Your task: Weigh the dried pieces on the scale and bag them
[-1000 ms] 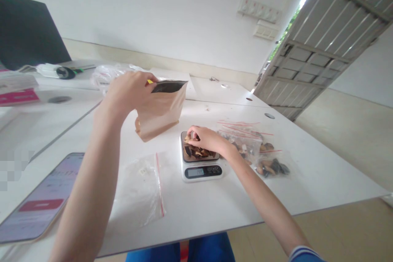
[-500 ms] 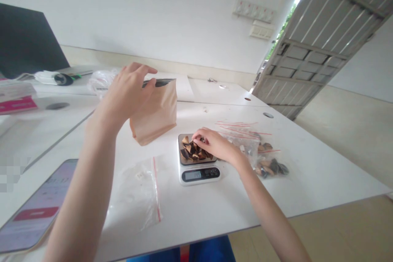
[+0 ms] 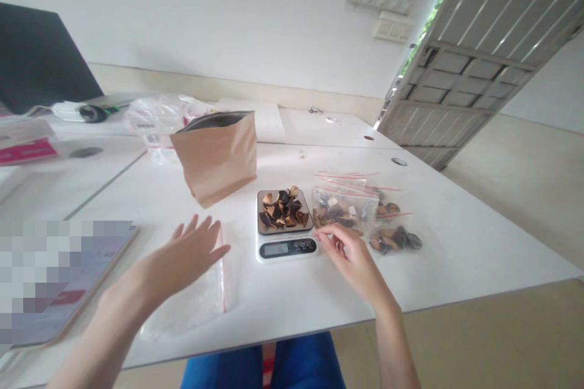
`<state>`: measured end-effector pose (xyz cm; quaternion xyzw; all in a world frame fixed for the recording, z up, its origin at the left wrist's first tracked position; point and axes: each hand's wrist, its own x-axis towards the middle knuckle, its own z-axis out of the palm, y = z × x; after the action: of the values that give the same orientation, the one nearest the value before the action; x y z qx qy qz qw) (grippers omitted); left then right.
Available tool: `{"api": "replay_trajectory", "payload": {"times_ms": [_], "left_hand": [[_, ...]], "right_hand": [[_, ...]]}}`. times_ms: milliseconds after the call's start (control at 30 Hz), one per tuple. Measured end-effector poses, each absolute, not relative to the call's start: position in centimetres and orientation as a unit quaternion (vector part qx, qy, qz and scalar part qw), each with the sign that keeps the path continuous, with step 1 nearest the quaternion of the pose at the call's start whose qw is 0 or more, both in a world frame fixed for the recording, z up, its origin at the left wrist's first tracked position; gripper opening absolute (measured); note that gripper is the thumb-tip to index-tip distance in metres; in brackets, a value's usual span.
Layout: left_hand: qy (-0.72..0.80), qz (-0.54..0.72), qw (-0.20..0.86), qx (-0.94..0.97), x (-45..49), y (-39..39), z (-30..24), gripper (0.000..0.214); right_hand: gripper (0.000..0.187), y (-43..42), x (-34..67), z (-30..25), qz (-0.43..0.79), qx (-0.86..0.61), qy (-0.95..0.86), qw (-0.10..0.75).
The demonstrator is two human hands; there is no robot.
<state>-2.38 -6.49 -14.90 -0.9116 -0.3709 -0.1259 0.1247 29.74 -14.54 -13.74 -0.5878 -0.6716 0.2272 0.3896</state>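
My left hand [image 3: 185,258] has its fingers spread over a clear zip bag [image 3: 191,301] with a red seal line; the bag lies flat on the table. My right hand [image 3: 349,255] is beside the front right corner of a small white digital scale [image 3: 286,248], fingers loosely bent and nothing visible in them. Dark-and-tan dried slices [image 3: 283,208] are heaped on the scale's metal plate. Behind my left hand a brown paper pouch [image 3: 219,155] stands upright with its top open. To the right of the scale lie several zip bags [image 3: 347,203] of similar pieces.
A phone or tablet [image 3: 98,282], partly pixelated, lies at the left. Farther back are crumpled plastic packaging [image 3: 157,118], a white device [image 3: 73,111], a pink-and-white pack [image 3: 27,149] and a dark monitor [image 3: 45,61]. The table's front edge [image 3: 438,313] runs close to my body.
My left hand has left the paper pouch and come down toward me, over the empty zip bag. My right hand has withdrawn from the slices to the scale's front right corner.
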Motion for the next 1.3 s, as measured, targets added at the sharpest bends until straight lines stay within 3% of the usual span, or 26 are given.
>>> {"api": "replay_trajectory", "payload": {"times_ms": [100,200,467,900,1300], "left_hand": [[-0.425,-0.141,0.118,-0.887,-3.0,-8.0,-21.3,0.050],[-0.461,-0.151,0.092,-0.869,-2.2,-8.6,-23.9,0.057],[-0.461,-0.171,0.044,-0.869,-2.0,-8.3,-22.6,0.052],[-0.480,-0.197,0.036,-0.854,-1.5,-9.2,-22.4,0.051],[-0.488,-0.198,0.012,-0.850,-1.2,-9.3,-22.0,0.052]], "right_hand": [[0.022,-15.4,30.0,-14.9,0.254,-0.593,-0.658,0.388],[0.022,-15.8,30.1,-15.6,0.264,-0.597,-0.657,0.376],[0.019,-15.1,30.1,-14.5,0.176,-0.590,-0.709,0.344],[0.015,-8.0,25.4,-13.3,-0.089,-0.555,-0.815,0.139],[0.012,-7.3,25.3,-10.8,-0.053,-0.583,-0.790,0.183]]}}
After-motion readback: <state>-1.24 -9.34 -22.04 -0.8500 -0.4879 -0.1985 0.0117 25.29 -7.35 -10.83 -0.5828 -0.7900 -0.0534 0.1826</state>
